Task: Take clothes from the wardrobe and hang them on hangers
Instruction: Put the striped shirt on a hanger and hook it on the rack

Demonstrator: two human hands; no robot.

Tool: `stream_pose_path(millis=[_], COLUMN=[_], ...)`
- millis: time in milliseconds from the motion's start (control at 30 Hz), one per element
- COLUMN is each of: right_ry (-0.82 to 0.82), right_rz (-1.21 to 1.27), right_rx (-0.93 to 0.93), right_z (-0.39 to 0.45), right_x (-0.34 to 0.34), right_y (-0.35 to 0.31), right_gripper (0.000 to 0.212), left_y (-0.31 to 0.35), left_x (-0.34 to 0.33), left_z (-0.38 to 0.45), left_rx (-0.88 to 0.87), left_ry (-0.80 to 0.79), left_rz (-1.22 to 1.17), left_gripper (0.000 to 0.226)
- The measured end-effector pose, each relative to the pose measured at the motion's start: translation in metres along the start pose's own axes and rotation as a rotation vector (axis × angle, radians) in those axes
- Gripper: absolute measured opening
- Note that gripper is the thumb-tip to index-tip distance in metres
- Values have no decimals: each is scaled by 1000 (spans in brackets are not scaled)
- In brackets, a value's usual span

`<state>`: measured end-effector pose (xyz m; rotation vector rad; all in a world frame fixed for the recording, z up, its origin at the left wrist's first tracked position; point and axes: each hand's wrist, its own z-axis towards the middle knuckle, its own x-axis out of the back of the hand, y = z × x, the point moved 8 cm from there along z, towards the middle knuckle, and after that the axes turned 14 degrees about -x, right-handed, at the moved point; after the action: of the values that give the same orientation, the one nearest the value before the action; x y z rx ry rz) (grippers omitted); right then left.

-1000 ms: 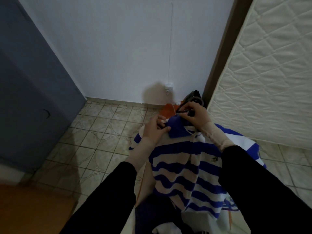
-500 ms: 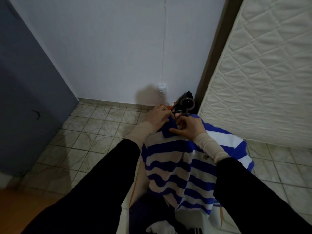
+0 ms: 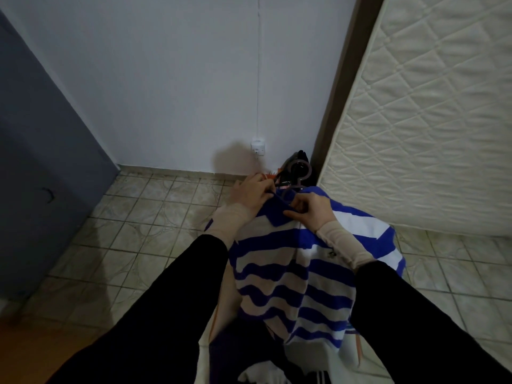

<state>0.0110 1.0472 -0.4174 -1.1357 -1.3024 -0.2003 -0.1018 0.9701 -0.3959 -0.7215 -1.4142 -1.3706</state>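
Observation:
A blue and white striped polo shirt [image 3: 279,275] hangs in front of me over a hanger [image 3: 300,171], whose round hook sticks up above the blue collar. My left hand [image 3: 250,194] pinches the left side of the collar. My right hand [image 3: 310,210] grips the collar and placket on the right, fingers closed on the fabric. The hanger's arms are hidden inside the shirt.
A white quilted mattress [image 3: 432,115] leans upright on the right beside a brown frame [image 3: 342,87]. A wall socket [image 3: 257,147] sits low on the white wall. A grey door [image 3: 41,162] stands left. More clothes [image 3: 260,367] lie below the shirt on the tiled floor [image 3: 133,231].
Both hands have drawn together at the collar. My right hand moved from the hanger hook down onto the front of the collar; the hook now shows above the shirt.

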Motion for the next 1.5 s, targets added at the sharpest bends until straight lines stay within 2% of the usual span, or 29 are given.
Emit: stream_pose_path(millis=[200,333,433,533,600,700,833,967,1100,1233,1333,1400,1467,1500], right_ry=[119,213,271,262,250,266,286,191,143,111,115,130,134,144], right_rz=[91,134,13,-156,-176,-194,112,336,446,464,510,523,488,453], right_rx=[30,-110,-289,-341,-331,-299,-292,-235,-213,-226,-267,-292,-308,-322], right_z=[-11,-11,-10,-9,-10,-15,-24,-32,-42,-47,-48,-48,-48,-48], right_x=[14,30,34,31,31,35,40,38,41,41,41,42,46,47], right_y=[15,26,34,28,24,20,35,53,65,73,78,80,77,76], right_gripper=[21,25,42,56,52,33,19,4,13,29,36,32,8,15], left_y=[6,15,20,22,22,23,41,67,88,94,89,86,85,85], left_x=[-1,0,-2,-6,-10,-12,-14,-22,-37,-50,-59,-61,-59,-57], left_z=[1,1,1,-2,-3,-1,8,23,41,57,64,67,69,71], left_rx=[-11,-17,-19,3,8,-10,-72,-197,-314,-380,-321,-264,-226,-221], left_ry=[99,182,221,242,251,273,282,226,69,-7,-76,-103,-117,-121], left_rz=[-170,-224,-245,-260,-282,-295,-273,-299,-245,-225,-339,-445,-496,-500], left_gripper=[25,28,26,24,25,25,25,41,56,36,24,20,17,17])
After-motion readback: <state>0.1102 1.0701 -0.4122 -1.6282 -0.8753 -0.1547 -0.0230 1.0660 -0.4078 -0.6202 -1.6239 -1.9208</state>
